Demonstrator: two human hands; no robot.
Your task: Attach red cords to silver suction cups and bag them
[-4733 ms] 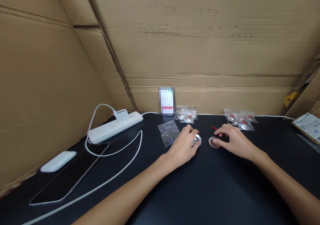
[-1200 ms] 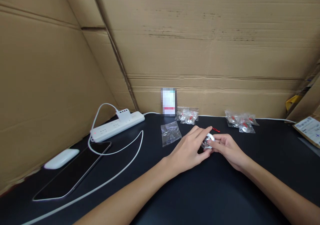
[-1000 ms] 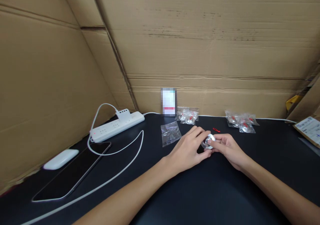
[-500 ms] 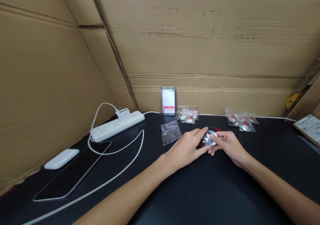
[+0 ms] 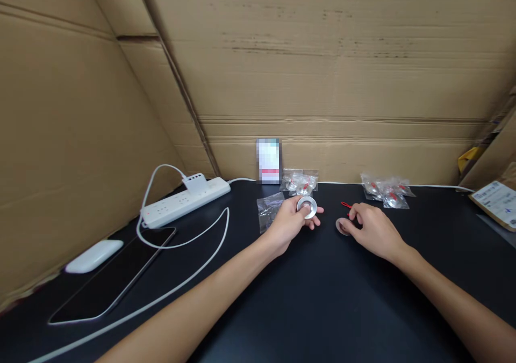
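My left hand (image 5: 289, 220) holds a small silver dished disc (image 5: 307, 208) that looks like a finger cymbal. Its thumb presses into the hollow, and the other fingers reach behind and past the disc. To the right, my right hand (image 5: 373, 229) is closed at a second shiny round disc (image 5: 342, 226), tilted low over the black table, with the thumb on its edge. Just beyond those fingers lies a red cord loop (image 5: 345, 205), part of it hidden by the hand. An opened clear plastic bag (image 5: 268, 211) lies beside my left hand.
Bagged silver discs with red cords lie in a left pile (image 5: 300, 180) and a right pile (image 5: 387, 190). A phone (image 5: 269, 161) leans on the cardboard. At left are a power strip (image 5: 185, 202), cable, tablet-like device (image 5: 113, 282) and white case (image 5: 94, 255). A labelled packet (image 5: 497, 202) lies right.
My hands have moved apart. The left hand has gone left and up with one disc, its hollow now showing. The right hand has stayed near the red loop with the other disc.
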